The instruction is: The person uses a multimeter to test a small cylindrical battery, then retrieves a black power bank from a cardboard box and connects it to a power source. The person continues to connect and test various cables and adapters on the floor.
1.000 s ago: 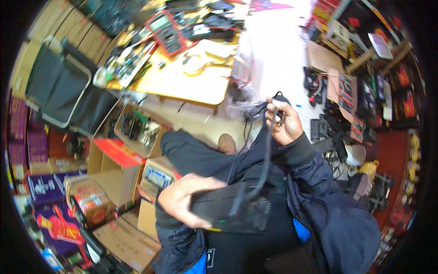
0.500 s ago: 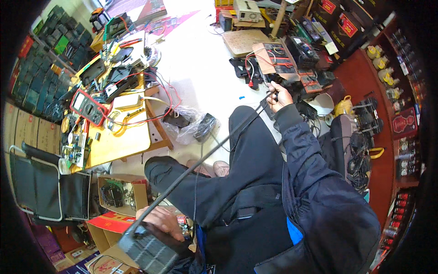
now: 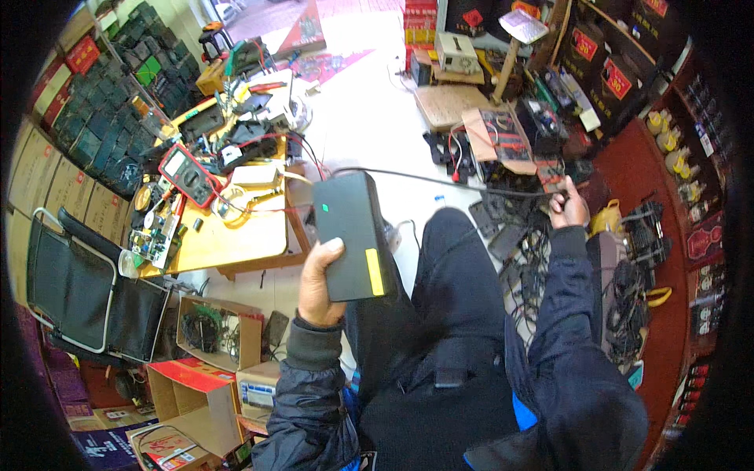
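Note:
My left hand (image 3: 320, 286) is wrapped round the lower left side of a black, brick-shaped power adapter (image 3: 349, 228). The adapter stands up in front of my lap and bears a yellow strip and a small green mark. From its top a black cable (image 3: 440, 179) runs across to the right. That cable's far end is pinched in my right hand (image 3: 570, 206), held out above the tangled leads; the end itself is mostly hidden by the fingers.
At left, a wooden workbench (image 3: 228, 247) carries a red multimeter (image 3: 188, 176), circuit boards and tools. A black folding chair (image 3: 75, 275) and open cardboard boxes (image 3: 212, 416) stand nearer. Black adapters and cables (image 3: 526, 251) litter the floor at right, beside shelves of bottles (image 3: 675, 157).
My left hand has brought the adapter from the lower left up to the middle, and it now faces me. My right hand has moved right and nearer, still with the cable.

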A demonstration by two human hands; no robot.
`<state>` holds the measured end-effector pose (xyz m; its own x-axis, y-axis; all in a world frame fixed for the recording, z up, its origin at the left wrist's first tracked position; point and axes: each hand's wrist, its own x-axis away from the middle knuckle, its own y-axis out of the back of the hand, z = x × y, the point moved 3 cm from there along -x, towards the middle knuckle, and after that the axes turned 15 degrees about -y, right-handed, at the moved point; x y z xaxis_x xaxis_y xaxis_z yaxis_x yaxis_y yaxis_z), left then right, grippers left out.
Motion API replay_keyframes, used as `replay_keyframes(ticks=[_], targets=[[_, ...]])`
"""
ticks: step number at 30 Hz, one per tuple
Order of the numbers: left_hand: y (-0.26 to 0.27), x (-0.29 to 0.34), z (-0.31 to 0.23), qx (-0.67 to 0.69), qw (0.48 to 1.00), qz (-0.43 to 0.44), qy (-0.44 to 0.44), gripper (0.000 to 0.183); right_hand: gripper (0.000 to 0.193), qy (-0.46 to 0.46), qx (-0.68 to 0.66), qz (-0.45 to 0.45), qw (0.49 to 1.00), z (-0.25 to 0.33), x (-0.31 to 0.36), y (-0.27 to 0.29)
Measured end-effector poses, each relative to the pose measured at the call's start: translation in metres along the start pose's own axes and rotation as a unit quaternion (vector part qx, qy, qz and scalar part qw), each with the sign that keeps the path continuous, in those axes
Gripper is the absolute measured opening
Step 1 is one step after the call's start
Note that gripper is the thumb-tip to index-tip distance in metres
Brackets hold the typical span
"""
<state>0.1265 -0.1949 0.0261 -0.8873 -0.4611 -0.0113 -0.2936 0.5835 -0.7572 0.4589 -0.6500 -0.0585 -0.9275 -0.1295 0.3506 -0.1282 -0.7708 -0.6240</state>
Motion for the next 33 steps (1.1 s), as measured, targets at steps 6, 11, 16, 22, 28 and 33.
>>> replay_keyframes(ticks=[6, 11, 16, 22, 28, 33], targets=[[-0.031, -0.027, 0.019, -0.036, 0.997, 0.054, 0.034, 0.045, 0.043, 0.094, 0.006, 0.024, 0.995, 0.043, 0.036, -0.069], [-0.03, -0.047, 0.048, -0.013, 0.998, 0.037, 0.053, 0.04, 0.053, 0.115, 0.179, 0.108, 0.971, 0.042, 0.087, -0.141], [-0.041, -0.073, 0.086, 0.001, 0.995, 0.014, 0.101, 0.038, 0.05, 0.128, 0.236, 0.107, 0.957, 0.03, 0.112, -0.172], [-0.065, -0.084, 0.124, 0.014, 0.984, 0.08, 0.157, 0.036, 0.045, 0.142, 0.276, 0.099, 0.945, 0.011, 0.139, -0.152], [-0.083, -0.098, 0.163, -0.007, 0.963, 0.14, 0.23, 0.039, 0.031, 0.168, 0.283, 0.062, 0.942, 0.01, 0.174, -0.11], [-0.098, -0.114, 0.198, -0.023, 0.959, 0.149, 0.241, 0.041, 0.036, 0.267, 0.339, 0.032, 0.902, 0.028, 0.192, -0.085]])
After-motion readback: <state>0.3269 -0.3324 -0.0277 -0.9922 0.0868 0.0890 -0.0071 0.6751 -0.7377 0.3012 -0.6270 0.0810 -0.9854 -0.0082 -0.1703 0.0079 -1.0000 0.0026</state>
